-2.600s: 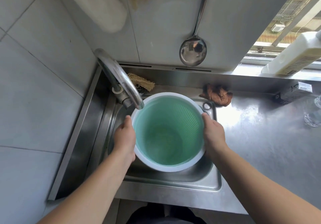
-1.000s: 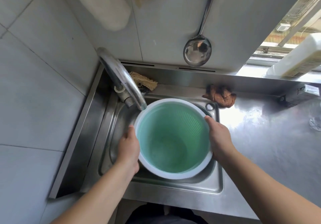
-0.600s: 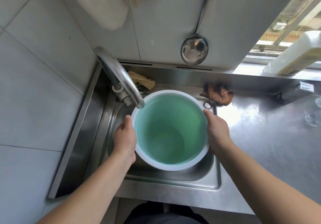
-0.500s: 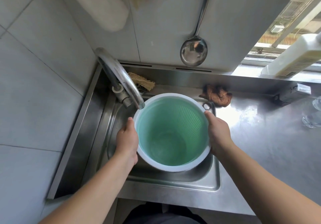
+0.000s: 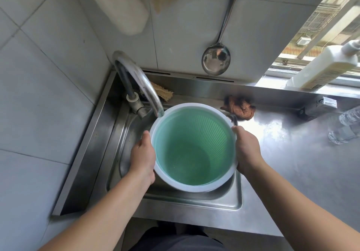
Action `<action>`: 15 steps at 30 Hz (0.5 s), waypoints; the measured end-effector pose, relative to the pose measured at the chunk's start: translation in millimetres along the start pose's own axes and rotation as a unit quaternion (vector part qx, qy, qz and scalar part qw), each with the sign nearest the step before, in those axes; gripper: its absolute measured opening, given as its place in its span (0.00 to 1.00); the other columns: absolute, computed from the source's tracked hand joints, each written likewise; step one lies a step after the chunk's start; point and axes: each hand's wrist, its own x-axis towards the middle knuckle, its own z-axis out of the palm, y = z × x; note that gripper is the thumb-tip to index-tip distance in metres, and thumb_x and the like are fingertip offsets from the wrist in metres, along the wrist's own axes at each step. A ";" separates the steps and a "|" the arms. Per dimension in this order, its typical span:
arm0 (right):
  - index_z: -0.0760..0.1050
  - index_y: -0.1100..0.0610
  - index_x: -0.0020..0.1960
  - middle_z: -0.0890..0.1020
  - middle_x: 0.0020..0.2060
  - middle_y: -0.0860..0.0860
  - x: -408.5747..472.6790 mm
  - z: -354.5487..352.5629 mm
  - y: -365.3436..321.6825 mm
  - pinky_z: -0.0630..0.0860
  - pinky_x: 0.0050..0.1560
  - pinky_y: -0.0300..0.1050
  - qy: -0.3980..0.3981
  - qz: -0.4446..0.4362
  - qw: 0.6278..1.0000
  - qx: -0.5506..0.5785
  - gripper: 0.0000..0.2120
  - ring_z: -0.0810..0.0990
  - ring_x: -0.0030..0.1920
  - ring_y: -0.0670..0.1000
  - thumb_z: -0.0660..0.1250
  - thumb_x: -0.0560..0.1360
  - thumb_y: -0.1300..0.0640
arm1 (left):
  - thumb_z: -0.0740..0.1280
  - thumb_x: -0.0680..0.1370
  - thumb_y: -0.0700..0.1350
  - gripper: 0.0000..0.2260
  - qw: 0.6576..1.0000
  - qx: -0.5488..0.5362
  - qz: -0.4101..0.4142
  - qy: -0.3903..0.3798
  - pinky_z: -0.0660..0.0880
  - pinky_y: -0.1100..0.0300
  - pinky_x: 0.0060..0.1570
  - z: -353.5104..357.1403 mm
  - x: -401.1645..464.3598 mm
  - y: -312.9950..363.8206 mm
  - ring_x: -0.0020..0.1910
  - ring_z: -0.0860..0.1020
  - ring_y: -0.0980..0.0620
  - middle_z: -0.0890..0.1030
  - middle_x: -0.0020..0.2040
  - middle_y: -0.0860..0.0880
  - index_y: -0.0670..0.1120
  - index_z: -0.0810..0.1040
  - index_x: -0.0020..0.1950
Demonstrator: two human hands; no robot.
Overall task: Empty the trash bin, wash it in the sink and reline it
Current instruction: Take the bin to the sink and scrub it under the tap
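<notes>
Tiled kitchen corner, steel sink [image 5: 124,153] sunk into a steel tabletop [image 5: 292,172]. Trash bin [image 5: 192,187], green with white rim, sits upright in the sink basin, mouth up, its far-left rim just under the faucet [image 5: 144,87] spout. Bin empty of rubbish, unlined; the bottom looks wet, though I cannot tell whether water is running.

Left hand [image 5: 143,158] grips the bin's left side, fingers wrapped round the outside wall below the rim and mostly hidden. Right hand [image 5: 246,150] holds the right side the same way, thumb on the rim.

Beyond the bin: ladle [image 5: 215,59] hanging on the wall tiles, brown rag [image 5: 239,109] just past the bin's far-right rim, loofah scrap [image 5: 161,92] behind the faucet, white bottle [image 5: 323,69] on the window ledge.

Judgement: washing step in hand; relining not yet begun.

Risks: wet plastic may slip in the grip during a swirl or tip-out. The rim sits close to the spout, so a lift could knock it. A fast tilt could slosh water over the sink edge onto the tabletop.
</notes>
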 end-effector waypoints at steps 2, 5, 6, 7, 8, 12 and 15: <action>0.71 0.57 0.35 0.71 0.26 0.49 -4.9 -4.3 -3.4 0.67 0.29 0.44 -0.007 -0.023 1.000 0.002 0.10 0.70 0.28 0.50 0.63 0.70 0.53 | 0.58 0.81 0.61 0.19 1.000 -0.005 -0.005 -0.003 0.81 0.54 0.37 -3.1 -2.9 -2.3 0.44 0.86 0.45 0.87 0.40 0.50 0.50 0.82 0.51; 0.72 0.61 0.38 0.70 0.33 0.56 -14.4 -13.7 -8.9 0.66 0.35 0.50 -0.010 -0.050 0.999 0.014 0.12 0.69 0.33 0.53 0.65 0.70 0.52 | 0.58 0.80 0.62 0.20 1.000 -0.012 -0.018 -0.014 0.84 0.47 0.44 -3.4 -12.1 -3.9 0.45 0.86 0.43 0.87 0.40 0.50 0.50 0.83 0.49; 0.72 0.62 0.38 0.69 0.34 0.56 -18.3 -17.3 -11.6 0.66 0.36 0.51 -0.007 -0.056 0.998 0.008 0.14 0.68 0.34 0.54 0.66 0.70 0.51 | 0.59 0.80 0.62 0.20 0.999 -0.017 -0.023 -0.020 0.83 0.44 0.47 -2.5 -16.2 -4.0 0.45 0.86 0.42 0.88 0.40 0.49 0.50 0.83 0.48; 0.72 0.62 0.39 0.69 0.35 0.56 -22.4 -20.9 -15.2 0.66 0.36 0.51 0.000 -0.063 0.998 -0.004 0.14 0.67 0.35 0.54 0.66 0.69 0.50 | 0.59 0.80 0.62 0.20 0.999 -0.024 -0.028 -0.026 0.83 0.42 0.49 -1.4 -20.4 -3.8 0.46 0.85 0.42 0.88 0.41 0.49 0.50 0.83 0.47; 0.71 0.61 0.39 0.70 0.34 0.57 -26.3 -24.6 -19.7 0.67 0.35 0.52 0.012 -0.071 0.997 -0.018 0.14 0.68 0.35 0.54 0.66 0.69 0.49 | 0.59 0.80 0.62 0.20 0.998 -0.031 -0.034 -0.032 0.83 0.41 0.49 -0.2 -24.8 -3.2 0.45 0.85 0.42 0.88 0.41 0.48 0.50 0.83 0.47; 0.79 0.56 0.44 0.82 0.37 0.55 -45.5 -37.1 -52.3 0.77 0.36 0.49 0.035 -0.121 0.991 -0.034 0.06 0.79 0.35 0.53 0.67 0.73 0.53 | 0.59 0.81 0.62 0.20 0.995 -0.054 -0.056 -0.061 0.84 0.50 0.38 4.2 -38.6 1.3 0.38 0.87 0.44 0.88 0.41 0.48 0.50 0.83 0.50; 0.85 0.52 0.48 0.87 0.41 0.53 -62.0 -45.6 -80.4 0.82 0.40 0.49 0.010 -0.159 0.987 -0.035 0.08 0.84 0.39 0.52 0.66 0.75 0.57 | 0.58 0.82 0.60 0.21 0.990 -0.078 -0.067 -0.101 0.81 0.55 0.28 7.0 -49.7 5.4 0.35 0.86 0.46 0.88 0.40 0.46 0.48 0.84 0.50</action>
